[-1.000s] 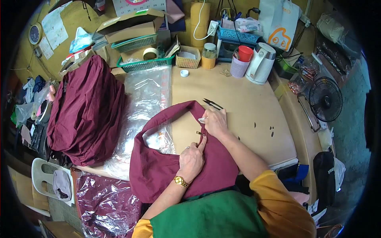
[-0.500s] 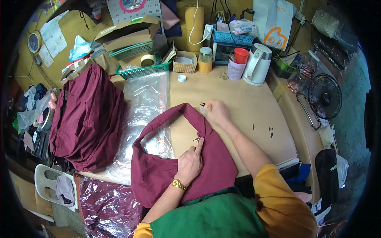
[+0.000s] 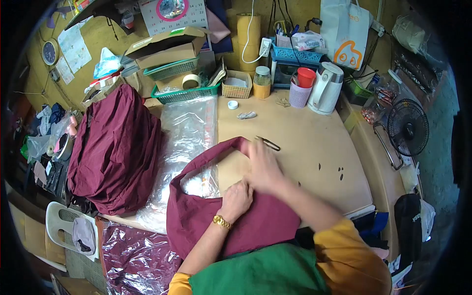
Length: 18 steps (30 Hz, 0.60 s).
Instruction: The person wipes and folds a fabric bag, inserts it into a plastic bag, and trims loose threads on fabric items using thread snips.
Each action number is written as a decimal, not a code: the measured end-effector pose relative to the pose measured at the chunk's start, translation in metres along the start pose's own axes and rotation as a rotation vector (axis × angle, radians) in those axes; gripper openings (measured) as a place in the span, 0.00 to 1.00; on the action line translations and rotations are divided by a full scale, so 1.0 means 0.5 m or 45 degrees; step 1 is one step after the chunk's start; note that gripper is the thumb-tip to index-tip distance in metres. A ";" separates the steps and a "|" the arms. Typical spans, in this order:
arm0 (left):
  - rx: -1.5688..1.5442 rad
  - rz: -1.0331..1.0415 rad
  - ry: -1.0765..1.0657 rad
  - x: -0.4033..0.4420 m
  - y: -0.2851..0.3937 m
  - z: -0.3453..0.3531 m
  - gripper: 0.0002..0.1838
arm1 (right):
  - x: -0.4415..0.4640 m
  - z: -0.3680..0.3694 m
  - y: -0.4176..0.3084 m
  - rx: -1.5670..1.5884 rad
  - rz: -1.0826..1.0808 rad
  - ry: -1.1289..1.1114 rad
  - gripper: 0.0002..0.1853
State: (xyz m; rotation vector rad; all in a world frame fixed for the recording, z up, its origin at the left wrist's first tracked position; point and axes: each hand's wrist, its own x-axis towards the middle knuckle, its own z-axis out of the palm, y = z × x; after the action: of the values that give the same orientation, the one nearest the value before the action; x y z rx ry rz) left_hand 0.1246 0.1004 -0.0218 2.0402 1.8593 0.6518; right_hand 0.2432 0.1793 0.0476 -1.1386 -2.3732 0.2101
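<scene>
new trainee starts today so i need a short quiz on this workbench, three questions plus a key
1. Which hand at the maroon cloth has the gold watch on its wrist?
A) right
B) left
C) neither

2. True or false: the red cup sits in the lilac cup.

3. Put in order, left to right in the picture: white kettle, jar, tape roll.

Key: 1. B, the left hand; 2. true; 3. tape roll, jar, white kettle.

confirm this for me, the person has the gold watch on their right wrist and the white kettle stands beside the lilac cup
Wrong wrist: the head view shows the gold watch on the person's left wrist. The white kettle does stand beside the lilac cup.
</scene>
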 end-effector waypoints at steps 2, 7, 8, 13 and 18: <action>-0.089 0.244 0.183 0.034 -0.033 0.001 0.14 | -0.166 0.020 -0.029 -0.119 -0.225 -0.075 0.38; 0.075 0.162 0.656 0.149 -0.105 -0.009 0.10 | -0.264 -0.008 0.034 -0.199 0.061 -0.490 0.44; 0.106 0.151 0.772 0.170 -0.117 -0.026 0.08 | -0.261 -0.007 0.048 -0.191 0.037 -0.467 0.44; -0.322 0.009 0.117 0.188 -0.148 -0.223 0.23 | -0.184 0.002 0.146 -0.220 0.007 -0.438 0.42; -0.062 0.447 -0.517 -0.063 -0.034 -0.331 0.36 | -0.139 -0.117 0.206 0.253 0.020 -0.588 0.36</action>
State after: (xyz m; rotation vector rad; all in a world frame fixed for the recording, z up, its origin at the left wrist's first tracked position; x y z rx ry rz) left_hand 0.0222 0.0582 0.1065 2.2807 1.2636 0.3216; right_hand 0.3798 0.1880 0.0374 -1.1036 -2.6564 0.7698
